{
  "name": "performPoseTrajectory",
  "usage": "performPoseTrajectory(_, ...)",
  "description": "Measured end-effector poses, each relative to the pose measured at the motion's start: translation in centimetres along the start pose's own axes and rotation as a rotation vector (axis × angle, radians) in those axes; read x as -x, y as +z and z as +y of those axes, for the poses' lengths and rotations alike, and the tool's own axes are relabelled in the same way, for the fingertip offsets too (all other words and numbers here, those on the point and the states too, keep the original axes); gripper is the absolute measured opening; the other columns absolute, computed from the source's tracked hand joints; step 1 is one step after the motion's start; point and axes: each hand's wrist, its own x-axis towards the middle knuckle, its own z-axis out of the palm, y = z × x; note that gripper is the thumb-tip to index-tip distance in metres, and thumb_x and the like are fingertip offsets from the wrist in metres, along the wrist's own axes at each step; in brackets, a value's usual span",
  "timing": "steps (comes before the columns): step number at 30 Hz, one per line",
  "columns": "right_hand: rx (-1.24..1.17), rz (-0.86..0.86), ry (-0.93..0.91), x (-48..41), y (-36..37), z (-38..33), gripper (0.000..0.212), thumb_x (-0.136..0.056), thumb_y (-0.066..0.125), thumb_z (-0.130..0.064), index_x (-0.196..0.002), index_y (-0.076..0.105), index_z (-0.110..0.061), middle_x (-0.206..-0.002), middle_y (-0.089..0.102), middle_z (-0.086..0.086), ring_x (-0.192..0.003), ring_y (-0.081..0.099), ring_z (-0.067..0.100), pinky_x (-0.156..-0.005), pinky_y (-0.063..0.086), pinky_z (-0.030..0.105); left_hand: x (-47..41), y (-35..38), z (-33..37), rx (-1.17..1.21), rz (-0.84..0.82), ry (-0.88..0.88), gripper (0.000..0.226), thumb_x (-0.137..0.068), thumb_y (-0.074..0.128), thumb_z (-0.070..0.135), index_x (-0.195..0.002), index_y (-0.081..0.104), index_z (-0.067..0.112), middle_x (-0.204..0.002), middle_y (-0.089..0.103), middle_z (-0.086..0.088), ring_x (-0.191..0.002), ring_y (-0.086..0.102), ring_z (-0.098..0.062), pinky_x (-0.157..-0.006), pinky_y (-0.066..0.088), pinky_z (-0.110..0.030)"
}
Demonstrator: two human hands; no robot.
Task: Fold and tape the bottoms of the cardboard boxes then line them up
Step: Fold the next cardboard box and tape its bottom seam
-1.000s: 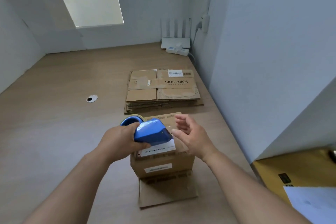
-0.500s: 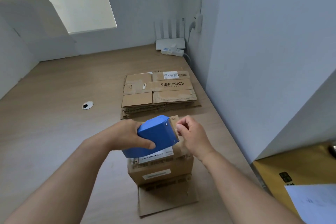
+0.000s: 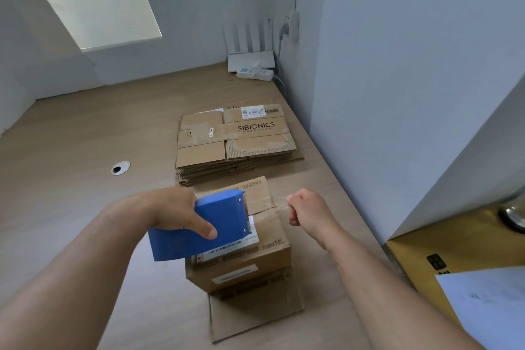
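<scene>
One tape strip (image 3: pixel 273 206) links left hand's (image 3: pixel 173 212) dispenser (image 3: pixel 227 214) to right hand (image 3: pixel 307 207).

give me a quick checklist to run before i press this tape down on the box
1. Dispenser in hand: the left hand grips the blue tape dispenser above the box. ok
2. Tape end in hand: the right hand pinches the clear tape. ok
3. Length: the strip runs from the dispenser to past the box's right edge. ok
4. Flaps lying flat and closed: cannot tell, the dispenser hides part of the top.
5. Tape lined up over the seam: cannot tell.
6. Box braced: not ok, neither hand rests on it; it stands free on the table.
</scene>
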Motion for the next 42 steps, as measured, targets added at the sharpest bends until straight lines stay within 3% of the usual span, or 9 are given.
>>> performPoseTrajectory(7, 0.095, 0.044, 0.04, -1.1, 1.2, 0.6, 0.02, -0.091, 0.049, -0.02, -0.073, 0.049, -0.011, -0.072, 0.054, 0.007, -0.076, 0.06, 0.032, -0.073, 0.05, 0.04, -0.4, 1.0, -0.1, 0.04, 0.017, -0.004, 0.037, -0.078, 0.068, 0.056, -0.098, 0.053, 0.03, -0.088, 0.06, 0.012, -0.079, 0.056, -0.006, -0.073, 0.038, -0.022)
performPoseTrajectory(11, 0.146, 0.044, 0.06, -1.5, 2.3, 1.0, 0.036, -0.091, 0.053, -0.031, -0.06, 0.041, -0.016, -0.06, 0.045, -0.001, -0.062, 0.046, 0.02, -0.071, 0.053, 0.045, -0.6, 1.8, 0.2, 0.006, 0.073, -0.035, 0.046, -0.074, 0.069, 0.06, -0.102, 0.054, 0.028, -0.099, 0.063, 0.006, -0.09, 0.059, -0.012, -0.079, 0.045, -0.025)
performPoseTrajectory(14, 0.261, 0.046, 0.111, -1.5, 2.1, 0.9, 0.027, -0.089, 0.053, -0.044, -0.087, 0.05, -0.018, -0.081, 0.053, -0.005, -0.083, 0.057, 0.022, -0.073, 0.049, 0.04, -0.5, 2.7, 0.5, -0.052, 0.142, -0.054, 0.048, -0.074, 0.066, 0.063, -0.103, 0.054, 0.027, -0.098, 0.062, 0.006, -0.091, 0.058, -0.012, -0.083, 0.049, -0.027)
performPoseTrajectory(16, 0.364, 0.089, 0.165, -1.2, 1.3, 1.3, 0.046, -0.085, 0.057, -0.049, -0.114, 0.045, -0.015, -0.103, 0.057, 0.001, -0.101, 0.058, 0.026, -0.072, 0.042, 0.034, -0.3, 3.3, 0.4, -0.082, 0.181, -0.065, 0.051, -0.075, 0.063, 0.064, -0.108, 0.054, 0.026, -0.099, 0.061, 0.006, -0.09, 0.058, -0.012, -0.083, 0.051, -0.027)
performPoseTrajectory(19, 0.338, 0.189, 0.01, -0.6, 1.2, 1.5, 0.018, -0.093, 0.048, -0.03, -0.085, 0.056, -0.016, -0.092, 0.062, 0.004, -0.085, 0.056, 0.024, -0.069, 0.046, 0.036, 0.3, 3.9, 0.3, -0.089, 0.221, -0.065, 0.05, -0.077, 0.061, 0.064, -0.109, 0.053, 0.027, -0.098, 0.061, 0.007, -0.089, 0.057, -0.011, -0.08, 0.05, -0.026)
performPoseTrajectory(21, 0.379, 0.2, -0.063, 0.0, 2.3, 0.7, 0.039, -0.098, 0.037, -0.035, -0.072, 0.056, -0.014, -0.078, 0.06, 0.005, -0.075, 0.055, 0.024, -0.062, 0.042, 0.034, 0.5, 4.1, 0.4, -0.089, 0.229, -0.064, 0.049, -0.078, 0.061, 0.063, -0.11, 0.053, 0.027, -0.097, 0.06, 0.007, -0.088, 0.057, -0.01, -0.077, 0.048, -0.025)
performPoseTrajectory(29, 0.498, 0.19, -0.068, 0.1, 4.7, 0.3, 0.039, -0.099, 0.035, -0.045, -0.08, 0.058, -0.02, -0.076, 0.057, -0.003, -0.069, 0.05, 0.012, -0.052, 0.033, 0.025, 0.7, 3.8, 0.2, -0.032, 0.199, -0.045, 0.051, -0.079, 0.062, 0.061, -0.114, 0.055, 0.026, -0.1, 0.061, 0.006, -0.09, 0.057, -0.011, -0.078, 0.048, -0.025)
performPoseTrajectory(35, 0.451, 0.218, -0.102, -0.5, 5.0, 0.6, 0.038, -0.097, 0.038, -0.04, -0.081, 0.065, -0.02, -0.086, 0.06, 0.0, -0.09, 0.052, 0.021, -0.067, 0.038, 0.031, 1.4, 1.7, -1.5, 0.137, 0.074, 0.018, 0.036, -0.078, 0.068, 0.055, -0.096, 0.055, 0.027, -0.092, 0.061, 0.007, -0.081, 0.056, -0.009, -0.068, 0.04, -0.021)
performPoseTrajectory(42, 0.419, 0.213, -0.132, -0.7, 3.7, 0.6, 0.04, -0.1, 0.041, -0.033, -0.087, 0.069, -0.007, -0.086, 0.063, 0.007, -0.083, 0.053, 0.023, -0.068, 0.036, 0.032, 4.4, 0.6, -12.3, 0.158, 0.017, -0.211, 0.043, -0.066, 0.076, 0.061, -0.087, 0.068, 0.025, -0.085, 0.07, 0.008, -0.082, 0.066, -0.011, -0.075, 0.046, -0.026)
